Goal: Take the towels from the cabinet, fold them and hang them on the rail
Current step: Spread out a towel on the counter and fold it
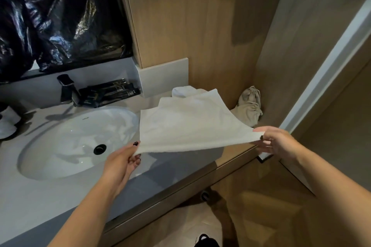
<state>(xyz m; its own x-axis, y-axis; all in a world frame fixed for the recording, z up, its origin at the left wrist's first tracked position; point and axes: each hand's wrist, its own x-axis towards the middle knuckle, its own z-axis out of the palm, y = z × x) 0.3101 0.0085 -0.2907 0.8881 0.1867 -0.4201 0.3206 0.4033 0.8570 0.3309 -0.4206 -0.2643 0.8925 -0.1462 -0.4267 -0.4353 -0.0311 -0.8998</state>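
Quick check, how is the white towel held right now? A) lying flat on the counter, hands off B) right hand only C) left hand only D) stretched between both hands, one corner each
D: the left hand and right hand each pinch a near corner of the white towel, which spans between them above the counter.

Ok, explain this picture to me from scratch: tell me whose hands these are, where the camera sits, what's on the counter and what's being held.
There is no machine here. A person wears one wide-angle camera on the head, looking down at their own arms. The left hand and the right hand each pinch a near corner of a white square terry towel, stretched out flat above the grey stone counter; each grip is a finger-and-thumb pinch. On the counter sit an oval white sink, a dark metal tap, flat black packets, another white towel behind the held one, and a beige drawstring cloth bag in the wooden corner.
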